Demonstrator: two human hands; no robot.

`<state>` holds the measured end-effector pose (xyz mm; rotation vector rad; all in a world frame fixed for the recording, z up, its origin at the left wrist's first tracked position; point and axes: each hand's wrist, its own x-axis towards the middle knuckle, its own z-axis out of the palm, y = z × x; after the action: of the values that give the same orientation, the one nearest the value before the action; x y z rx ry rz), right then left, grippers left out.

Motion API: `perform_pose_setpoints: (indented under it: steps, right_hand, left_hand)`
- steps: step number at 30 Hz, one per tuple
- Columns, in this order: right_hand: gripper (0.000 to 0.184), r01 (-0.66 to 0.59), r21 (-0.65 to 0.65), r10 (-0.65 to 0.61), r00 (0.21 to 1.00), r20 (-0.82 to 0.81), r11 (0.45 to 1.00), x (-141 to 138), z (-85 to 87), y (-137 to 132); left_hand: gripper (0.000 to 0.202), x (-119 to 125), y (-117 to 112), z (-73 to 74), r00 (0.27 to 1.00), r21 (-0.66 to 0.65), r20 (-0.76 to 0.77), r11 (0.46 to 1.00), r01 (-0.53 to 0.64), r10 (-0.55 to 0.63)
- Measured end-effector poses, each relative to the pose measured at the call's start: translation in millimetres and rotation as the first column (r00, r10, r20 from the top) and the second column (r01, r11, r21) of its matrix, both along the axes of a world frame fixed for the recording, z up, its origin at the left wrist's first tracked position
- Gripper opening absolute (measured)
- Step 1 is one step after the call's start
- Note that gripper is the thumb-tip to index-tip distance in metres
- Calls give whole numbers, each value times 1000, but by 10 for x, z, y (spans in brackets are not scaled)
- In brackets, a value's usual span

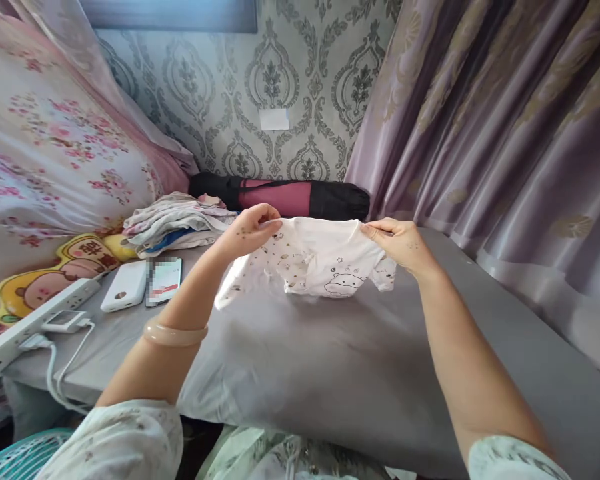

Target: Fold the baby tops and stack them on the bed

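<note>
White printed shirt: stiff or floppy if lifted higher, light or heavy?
Likely floppy: the white printed shirt creases and its sleeves droop. Probably light: the left hand and right hand hold it in mere finger-and-thumb pinches at the shoulders.

I can't read a single word for certain from where I'm standing. The small white shirt [325,248] carries a row of tiny outlined marks between its star and its animal face, the first rather like a G, the others too small to tell. The yellow cushion [55,283] bears dark, character-like strokes that I can't make out. On the phone [171,279], blocky patches cover part of the screen, and the faint print around a red strip is illegible.
</note>
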<state>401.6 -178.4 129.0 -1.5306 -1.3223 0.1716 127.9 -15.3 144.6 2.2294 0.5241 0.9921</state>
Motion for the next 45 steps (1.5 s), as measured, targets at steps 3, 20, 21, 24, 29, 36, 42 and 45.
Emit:
perform_pose_setpoints:
  steps: [3, 20, 21, 24, 29, 36, 42, 45]
  right_hand:
    - [45, -32, -34, 32, 999, -9, 999, -53, 155, -49]
    - [46, 74, -51, -55, 953, 297, 996, 100, 565, 140]
    - [45, 123, 40, -130, 934, 333, 992, 91, 609, 137]
    - [39, 219, 304, -335, 849, 408, 927, 39, 704, 143]
    - [27, 180, 252, -300, 737, 605, 951, 72, 570, 320]
    - [28, 226, 264, -342, 739, 581, 938, 133, 440, 399]
    - [29, 171, 223, -264, 823, 503, 960, 153, 473, 325]
    - [29, 63, 124, -107, 917, 384, 990, 242, 481, 425]
  left_hand:
    - [26, -129, -20, 215, 992, 96, -124, 995, 9, 3]
    - [12, -66, 298, 689, 998, 92, -40, 995, -38, 42]
    - [12, -47, 248, 734, 995, 190, 54, 977, -97, 88]
    - [14, 32, 127, 789, 908, 379, 378, 865, -328, 178]
    - [8, 251, 343, 542, 973, 232, 124, 947, -221, 196]
    - [11, 342, 533, 353, 932, 43, 206, 949, -313, 299]
    - [13, 253, 476, 414, 960, -13, 198, 980, -199, 198]
    - [14, 281, 513, 389, 965, -92, 214, 986, -138, 155]
